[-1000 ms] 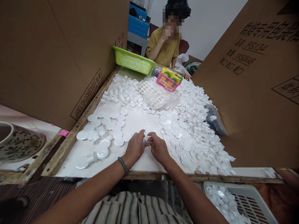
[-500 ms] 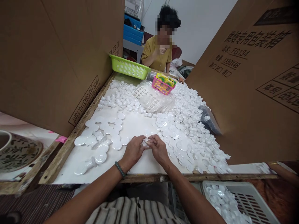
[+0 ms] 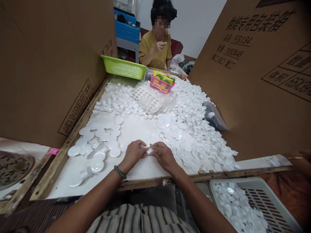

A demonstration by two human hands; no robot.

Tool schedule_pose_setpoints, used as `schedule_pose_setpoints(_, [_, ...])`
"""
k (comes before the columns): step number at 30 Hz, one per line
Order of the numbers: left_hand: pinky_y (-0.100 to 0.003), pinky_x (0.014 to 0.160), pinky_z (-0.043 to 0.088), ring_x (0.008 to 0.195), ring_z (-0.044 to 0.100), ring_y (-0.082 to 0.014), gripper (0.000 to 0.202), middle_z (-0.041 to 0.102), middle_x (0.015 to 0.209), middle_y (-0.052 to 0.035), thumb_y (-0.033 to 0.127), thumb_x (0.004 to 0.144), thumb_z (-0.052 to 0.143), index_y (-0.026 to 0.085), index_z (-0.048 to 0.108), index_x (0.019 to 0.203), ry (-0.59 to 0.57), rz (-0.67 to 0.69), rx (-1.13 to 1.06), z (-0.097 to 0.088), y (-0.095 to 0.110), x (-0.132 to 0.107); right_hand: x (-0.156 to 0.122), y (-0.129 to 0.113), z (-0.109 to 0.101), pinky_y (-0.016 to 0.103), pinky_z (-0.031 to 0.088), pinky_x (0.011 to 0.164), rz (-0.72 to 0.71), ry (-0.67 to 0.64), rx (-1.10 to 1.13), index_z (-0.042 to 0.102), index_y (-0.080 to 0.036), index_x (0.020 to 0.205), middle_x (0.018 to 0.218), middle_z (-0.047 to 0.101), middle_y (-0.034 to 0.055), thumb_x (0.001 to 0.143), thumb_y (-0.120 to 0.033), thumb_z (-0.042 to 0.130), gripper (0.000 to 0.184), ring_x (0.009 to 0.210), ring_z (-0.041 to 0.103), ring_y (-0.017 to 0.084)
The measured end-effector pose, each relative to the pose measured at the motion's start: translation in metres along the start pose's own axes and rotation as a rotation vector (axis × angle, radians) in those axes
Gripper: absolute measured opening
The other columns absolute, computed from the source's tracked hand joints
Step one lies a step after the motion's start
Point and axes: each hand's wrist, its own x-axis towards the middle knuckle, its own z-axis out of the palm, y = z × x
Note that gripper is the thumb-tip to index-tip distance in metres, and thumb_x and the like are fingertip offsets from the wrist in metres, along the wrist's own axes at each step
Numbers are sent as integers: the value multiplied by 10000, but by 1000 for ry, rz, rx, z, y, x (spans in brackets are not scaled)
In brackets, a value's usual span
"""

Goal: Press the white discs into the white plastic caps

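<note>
My left hand (image 3: 132, 153) and my right hand (image 3: 163, 155) meet over the near middle of a white tabletop (image 3: 136, 127). Both pinch a small white plastic part (image 3: 147, 149) between their fingertips. A green bead bracelet (image 3: 120, 171) circles my left wrist. A big heap of white plastic discs (image 3: 194, 129) lies just right of my hands. Flat white discs (image 3: 97, 142) lie spread out to the left, some joined in stacks.
Tall cardboard sheets (image 3: 48, 64) (image 3: 262, 81) wall both sides. At the far end stand a green basket (image 3: 123, 66), a pink basket (image 3: 160, 83) and a clear bag (image 3: 152, 100); a person in a yellow shirt (image 3: 155, 50) sits beyond. A grey crate of discs (image 3: 243, 204) sits low right.
My hands have stayed together on the small part, fingers shifting slightly. The camera has swung right, so the patterned bowl at left has slid mostly out of view. The far person lowered a hand from the face.
</note>
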Motion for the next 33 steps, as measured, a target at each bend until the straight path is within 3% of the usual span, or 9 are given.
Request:
schedule_pose_setpoints(8, [-232,458,487,416,568,-116,218,583,485,40,230,693,650,167,467,792,-13,-85,-126,5,-4,4,0,8,11,268,430,664,64,49,115,681,-277,971,746,614,13,809,-262,600,181,742,539,156])
schedule_pose_setpoints(13, [-214,437,467,416,561,-109,240,581,489,36,277,675,667,161,483,777,-31,-30,-157,3,-7,3,-1,10,11,256,425,643,147,82,229,698,-251,880,681,591,-7,764,-300,651,134,693,530,141])
schedule_pose_setpoints(15, [-210,438,463,418,560,-106,249,584,495,32,300,670,671,160,490,768,-40,-4,-150,2,-9,2,0,12,10,244,425,633,152,88,259,684,-239,925,718,585,-10,728,-302,687,207,679,526,130])
schedule_pose_setpoints(19, [-204,443,457,442,571,-113,293,586,494,32,326,640,698,166,489,770,-58,7,-124,-2,-7,-1,7,7,2,227,403,629,82,-45,153,633,-236,1061,785,574,-5,725,-248,694,342,673,514,112])
schedule_pose_setpoints(26, [-231,423,471,398,541,-118,400,565,435,45,250,548,772,181,430,743,-129,-157,-133,-4,0,6,31,-12,-20,224,303,583,18,-339,-182,641,-164,708,697,563,2,689,-197,706,75,676,489,122])
schedule_pose_setpoints(30, [-238,418,475,401,553,-127,399,573,439,38,246,544,776,181,427,726,-144,-172,-142,-3,-5,12,35,-14,-20,230,271,562,-15,-361,-259,607,-157,630,664,545,4,693,-197,695,116,664,475,123])
schedule_pose_setpoints(33, [-226,426,475,408,552,-115,340,574,453,42,250,588,745,172,449,736,-124,-85,-156,-4,-8,8,28,-11,-15,229,286,567,3,-292,-209,633,-161,672,668,552,5,706,-189,683,66,665,484,123])
